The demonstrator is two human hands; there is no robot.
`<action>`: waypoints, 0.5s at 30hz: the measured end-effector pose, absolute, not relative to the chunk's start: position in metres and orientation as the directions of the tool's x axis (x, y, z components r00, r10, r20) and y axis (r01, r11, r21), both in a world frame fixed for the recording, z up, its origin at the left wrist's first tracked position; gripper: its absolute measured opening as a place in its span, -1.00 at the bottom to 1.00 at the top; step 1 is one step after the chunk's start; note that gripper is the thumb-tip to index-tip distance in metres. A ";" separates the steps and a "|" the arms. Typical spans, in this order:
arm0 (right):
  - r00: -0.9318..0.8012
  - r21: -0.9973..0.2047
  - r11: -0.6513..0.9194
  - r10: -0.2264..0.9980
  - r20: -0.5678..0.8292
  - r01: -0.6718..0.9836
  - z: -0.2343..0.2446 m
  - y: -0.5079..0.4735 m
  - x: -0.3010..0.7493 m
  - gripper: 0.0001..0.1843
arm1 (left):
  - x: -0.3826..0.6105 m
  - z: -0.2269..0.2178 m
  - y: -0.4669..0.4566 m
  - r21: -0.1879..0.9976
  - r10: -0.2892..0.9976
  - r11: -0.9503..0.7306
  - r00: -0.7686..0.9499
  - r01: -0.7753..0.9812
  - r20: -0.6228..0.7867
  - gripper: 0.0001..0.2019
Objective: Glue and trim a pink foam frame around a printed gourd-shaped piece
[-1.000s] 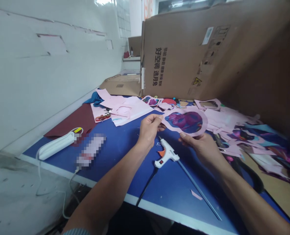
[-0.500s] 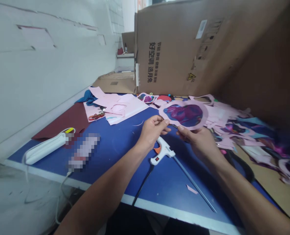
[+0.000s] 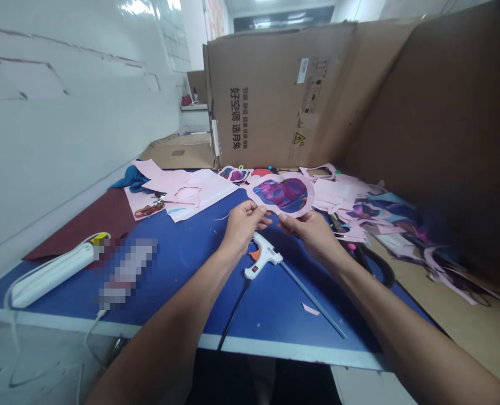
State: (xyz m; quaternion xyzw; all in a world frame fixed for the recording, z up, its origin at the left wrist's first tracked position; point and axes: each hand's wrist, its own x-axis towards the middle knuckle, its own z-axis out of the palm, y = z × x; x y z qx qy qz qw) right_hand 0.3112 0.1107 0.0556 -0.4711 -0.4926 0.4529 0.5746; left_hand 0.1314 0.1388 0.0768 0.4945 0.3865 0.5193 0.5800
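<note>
A cut-out with a wavy pink border and a shiny blue-and-purple middle (image 3: 281,193) is held up over the table, its face toward me. My left hand (image 3: 246,224) pinches its lower left edge between thumb and fingers. At the lower right edge, my right hand (image 3: 311,232) grips it with the thumb on the front. Just below the hands lies a white glue gun (image 3: 264,256) with an orange trigger; a long thin glue stick (image 3: 312,298) sticks out of its back end and a black cord runs from it to the front edge.
A white power strip (image 3: 55,275) and a blurred-out device (image 3: 127,273) lie at the left. Pink sheets (image 3: 207,188) and scissors (image 3: 151,208) are behind them. More pink offcuts (image 3: 338,194) pile up at the right. A large cardboard box (image 3: 270,101) walls off the back.
The camera view has shifted, so everything sits further left in the picture. Both hands keep their hold on the cut-out, which is tilted slightly differently.
</note>
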 end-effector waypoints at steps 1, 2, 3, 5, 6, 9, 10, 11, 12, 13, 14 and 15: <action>0.099 -0.988 0.145 0.985 0.140 -0.050 0.055 0.111 0.311 -0.44 | 0.131 0.076 0.140 0.975 0.985 -0.031 0.160 -0.218 0.067 -0.79; 0.099 -0.988 0.147 0.985 0.142 -0.045 0.053 0.112 0.311 -0.44 | 0.132 0.075 0.141 0.976 0.985 -0.036 0.159 -0.216 0.072 -0.79; 0.102 -0.988 0.151 0.984 0.146 -0.043 0.052 0.113 0.311 -0.44 | 0.132 0.074 0.142 0.976 0.984 -0.042 0.160 -0.213 0.077 -0.79; 0.116 -0.985 0.163 0.981 0.157 -0.047 0.049 0.115 0.312 -0.44 | 0.132 0.072 0.143 0.977 0.982 -0.050 0.169 -0.206 0.086 -0.80; 0.125 -0.984 0.169 0.979 0.162 -0.050 0.047 0.115 0.313 -0.45 | 0.132 0.072 0.144 0.978 0.981 -0.051 0.176 -0.201 0.088 -0.80; 0.164 -0.982 0.186 0.971 0.177 -0.043 0.045 0.117 0.318 -0.48 | 0.132 0.072 0.144 0.983 0.978 -0.055 0.191 -0.178 0.089 -0.84; 0.180 -0.980 0.195 0.966 0.186 -0.036 0.045 0.117 0.319 -0.49 | 0.131 0.072 0.144 0.982 0.977 -0.059 0.191 -0.177 0.093 -0.86; 0.196 -0.978 0.206 0.961 0.196 -0.030 0.045 0.118 0.321 -0.50 | 0.131 0.072 0.144 0.982 0.977 -0.062 0.191 -0.179 0.097 -0.87; 0.212 -0.976 0.216 0.955 0.206 -0.027 0.046 0.118 0.323 -0.50 | 0.131 0.073 0.143 0.981 0.977 -0.064 0.186 -0.185 0.099 -0.88; 0.226 -0.974 0.225 0.951 0.213 -0.027 0.047 0.118 0.324 -0.50 | 0.131 0.073 0.143 0.979 0.979 -0.065 0.179 -0.194 0.101 -0.87; 0.240 -0.972 0.233 0.946 0.220 -0.030 0.047 0.118 0.325 -0.50 | 0.131 0.073 0.143 0.977 0.980 -0.063 0.170 -0.206 0.099 -0.86; 0.251 -0.970 0.240 0.942 0.224 -0.034 0.048 0.118 0.325 -0.50 | 0.131 0.073 0.143 0.974 0.982 -0.059 0.162 -0.217 0.095 -0.85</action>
